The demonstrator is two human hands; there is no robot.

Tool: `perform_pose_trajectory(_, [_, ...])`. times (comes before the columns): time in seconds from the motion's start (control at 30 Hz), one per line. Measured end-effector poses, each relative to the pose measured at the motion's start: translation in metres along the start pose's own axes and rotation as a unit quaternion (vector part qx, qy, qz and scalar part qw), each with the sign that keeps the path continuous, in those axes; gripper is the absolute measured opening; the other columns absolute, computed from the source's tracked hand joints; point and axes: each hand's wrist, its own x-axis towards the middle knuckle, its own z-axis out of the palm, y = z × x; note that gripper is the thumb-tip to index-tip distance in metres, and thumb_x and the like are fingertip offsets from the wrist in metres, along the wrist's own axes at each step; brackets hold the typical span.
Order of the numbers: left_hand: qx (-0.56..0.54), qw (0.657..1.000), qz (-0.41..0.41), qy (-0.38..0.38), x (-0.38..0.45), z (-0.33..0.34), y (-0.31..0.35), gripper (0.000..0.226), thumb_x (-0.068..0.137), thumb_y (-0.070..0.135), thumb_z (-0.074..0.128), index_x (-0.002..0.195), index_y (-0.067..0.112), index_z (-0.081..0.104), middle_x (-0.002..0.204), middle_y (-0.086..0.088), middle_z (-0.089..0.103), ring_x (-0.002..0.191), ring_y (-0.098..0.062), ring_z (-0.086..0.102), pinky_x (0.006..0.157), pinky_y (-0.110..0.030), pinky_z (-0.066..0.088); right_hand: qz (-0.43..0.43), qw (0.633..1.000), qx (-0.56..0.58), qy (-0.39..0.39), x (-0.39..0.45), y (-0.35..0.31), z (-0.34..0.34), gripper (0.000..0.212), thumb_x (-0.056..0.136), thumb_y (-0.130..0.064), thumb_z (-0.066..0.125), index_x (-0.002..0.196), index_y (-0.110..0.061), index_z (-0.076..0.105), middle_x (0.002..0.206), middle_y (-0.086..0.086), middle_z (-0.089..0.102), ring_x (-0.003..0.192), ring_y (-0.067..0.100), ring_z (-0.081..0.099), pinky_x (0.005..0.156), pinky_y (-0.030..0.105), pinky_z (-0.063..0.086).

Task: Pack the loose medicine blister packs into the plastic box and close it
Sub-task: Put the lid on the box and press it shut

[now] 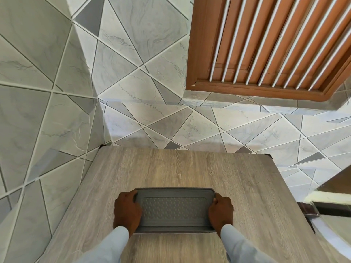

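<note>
Grey dimple-textured rectangular plastic box (174, 210) on wood-grain table (171, 168); left hand (127, 210), right hand (221, 210) clasped around its ends

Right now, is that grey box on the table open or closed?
Closed: the grey lid lies flat over the box, with the left hand and right hand gripping its two ends. Contents hidden.

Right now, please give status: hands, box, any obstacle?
Left hand and right hand grip the ends of the plastic box. Grey lid on. No loose packs visible. Table unobstructed.
</note>
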Motion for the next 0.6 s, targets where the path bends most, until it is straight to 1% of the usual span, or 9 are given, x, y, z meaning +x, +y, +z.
perform_pose_trajectory(0.07, [0.049, 0.999, 0.015, -0.007, -0.003, 0.005, -0.009, 0.047, 0.089, 0.005, 0.043, 0.134, 0.017, 0.047, 0.132, -0.012, 0.046, 0.118, -0.030, 0.043, 0.102, -0.044, 0.041, -0.012, 1.000, -0.022, -0.010, -0.002, 0.002, 0.000, 0.035, 0.100, -0.013, 0.033, 0.127, -0.009, 0.055, 0.122, 0.016, 0.051, 0.112, 0.034, 0.051, 0.097, 0.044, 0.047])
perform_pose_trajectory(0.17, [0.146, 0.988, 0.056, 0.001, -0.006, 0.008, -0.016, 0.048, 0.088, 0.012, 0.044, 0.135, 0.018, 0.044, 0.131, -0.009, 0.048, 0.111, -0.028, 0.047, 0.096, -0.044, 0.043, -0.021, 0.998, -0.057, -0.021, -0.003, 0.004, 0.001, 0.035, 0.096, -0.010, 0.033, 0.127, -0.011, 0.050, 0.124, 0.012, 0.048, 0.115, 0.033, 0.047, 0.099, 0.046, 0.045])
perform_pose_trajectory(0.23, [0.219, 0.968, 0.124, 0.028, -0.003, 0.011, -0.018, 0.044, 0.087, 0.022, 0.044, 0.130, 0.015, 0.050, 0.131, -0.009, 0.054, 0.112, -0.030, 0.053, 0.094, -0.046, 0.040, -0.038, 0.994, -0.098, -0.024, -0.003, 0.006, 0.003, 0.041, 0.095, -0.012, 0.034, 0.135, -0.013, 0.044, 0.131, 0.009, 0.046, 0.121, 0.030, 0.044, 0.103, 0.047, 0.042])
perform_pose_trajectory(0.3, [0.275, 0.937, 0.214, 0.013, 0.000, 0.015, -0.015, 0.051, 0.088, 0.036, 0.036, 0.132, 0.014, 0.049, 0.138, -0.009, 0.053, 0.125, -0.029, 0.050, 0.102, -0.045, 0.029, -0.086, 0.984, -0.153, 0.007, -0.005, 0.009, 0.006, 0.048, 0.097, -0.020, 0.034, 0.144, -0.012, 0.034, 0.143, 0.009, 0.043, 0.132, 0.030, 0.039, 0.108, 0.048, 0.035])
perform_pose_trajectory(0.37, [0.315, 0.901, 0.297, -0.034, 0.000, 0.025, -0.010, 0.059, 0.089, 0.045, 0.034, 0.140, 0.015, 0.040, 0.146, -0.006, 0.046, 0.137, -0.024, 0.037, 0.111, -0.043, 0.012, -0.165, 0.968, -0.183, 0.039, -0.006, 0.008, 0.008, 0.053, 0.096, -0.034, 0.030, 0.144, -0.011, 0.038, 0.147, 0.010, 0.045, 0.137, 0.030, 0.039, 0.108, 0.050, 0.032])
perform_pose_trajectory(0.43, [0.332, 0.882, 0.325, -0.073, -0.003, 0.040, -0.004, 0.064, 0.089, 0.051, 0.035, 0.142, 0.015, 0.036, 0.149, -0.005, 0.042, 0.141, -0.021, 0.030, 0.113, -0.043, 0.004, -0.260, 0.936, -0.235, 0.032, -0.007, 0.009, 0.012, 0.060, 0.095, -0.045, 0.028, 0.142, -0.013, 0.043, 0.148, 0.008, 0.046, 0.140, 0.027, 0.037, 0.111, 0.047, 0.025])
perform_pose_trajectory(0.5, [0.333, 0.879, 0.325, -0.102, -0.009, 0.052, 0.005, 0.068, 0.089, 0.055, 0.034, 0.144, 0.014, 0.033, 0.151, -0.005, 0.038, 0.142, -0.021, 0.028, 0.112, -0.045, 0.006, -0.328, 0.900, -0.287, -0.009, -0.006, 0.009, 0.015, 0.063, 0.094, -0.052, 0.029, 0.143, -0.014, 0.042, 0.149, 0.006, 0.045, 0.142, 0.024, 0.035, 0.112, 0.045, 0.018])
perform_pose_trajectory(0.53, [0.332, 0.877, 0.328, -0.112, -0.012, 0.057, 0.011, 0.069, 0.089, 0.056, 0.034, 0.144, 0.014, 0.032, 0.151, -0.005, 0.037, 0.142, -0.021, 0.028, 0.111, -0.046, 0.009, -0.342, 0.888, -0.305, -0.028, -0.004, 0.007, 0.016, 0.066, 0.093, -0.056, 0.029, 0.143, -0.014, 0.041, 0.150, 0.006, 0.044, 0.142, 0.024, 0.033, 0.112, 0.045, 0.016])
perform_pose_trajectory(0.6, [0.329, 0.873, 0.339, -0.122, -0.015, 0.069, 0.021, 0.071, 0.089, 0.056, 0.035, 0.144, 0.013, 0.032, 0.152, -0.006, 0.036, 0.142, -0.022, 0.028, 0.110, -0.049, 0.012, -0.346, 0.876, -0.331, -0.048, -0.002, 0.007, 0.018, 0.072, 0.092, -0.060, 0.028, 0.145, -0.014, 0.038, 0.152, 0.007, 0.040, 0.144, 0.025, 0.030, 0.113, 0.045, 0.014])
